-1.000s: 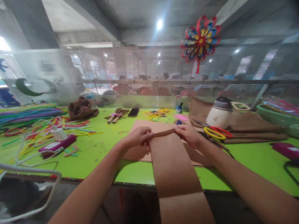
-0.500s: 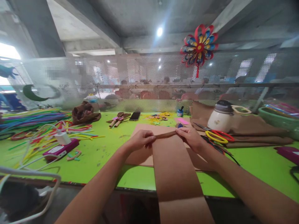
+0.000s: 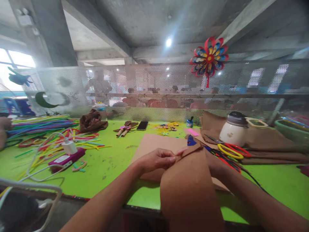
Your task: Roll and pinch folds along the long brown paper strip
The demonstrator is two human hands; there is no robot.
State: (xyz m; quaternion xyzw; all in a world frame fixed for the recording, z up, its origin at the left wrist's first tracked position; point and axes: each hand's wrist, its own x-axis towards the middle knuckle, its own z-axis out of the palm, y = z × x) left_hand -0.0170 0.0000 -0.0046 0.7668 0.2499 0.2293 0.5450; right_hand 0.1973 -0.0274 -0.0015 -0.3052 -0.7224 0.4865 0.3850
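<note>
A long strip of brown kraft paper [image 3: 190,190] hangs toward me over the table's front edge, its far end folded over in a narrow band. My left hand [image 3: 160,158] pinches the left end of that fold between thumb and fingers. My right hand [image 3: 181,151] is mostly hidden behind the strip; its fingertips show at the fold close to my left hand, holding the paper from behind. Beneath lies a flat brown sheet [image 3: 151,146]. Just beyond the fold is a blue object [image 3: 191,140], partly covered, whose kind I cannot make out.
Yellow- and red-handled scissors [image 3: 230,151] lie to the right, before a cream jar [image 3: 233,130] and folded brown paper [image 3: 270,138]. Leftward are a purple power strip [image 3: 66,160], coloured pipe cleaners [image 3: 45,124] and a phone [image 3: 142,125]. A perforated screen [image 3: 149,87] stands behind.
The hands have come together at the fold. My right hand has passed behind the strip, which now bulges and tilts. The view has shifted slightly, and another person's arm shows at far left.
</note>
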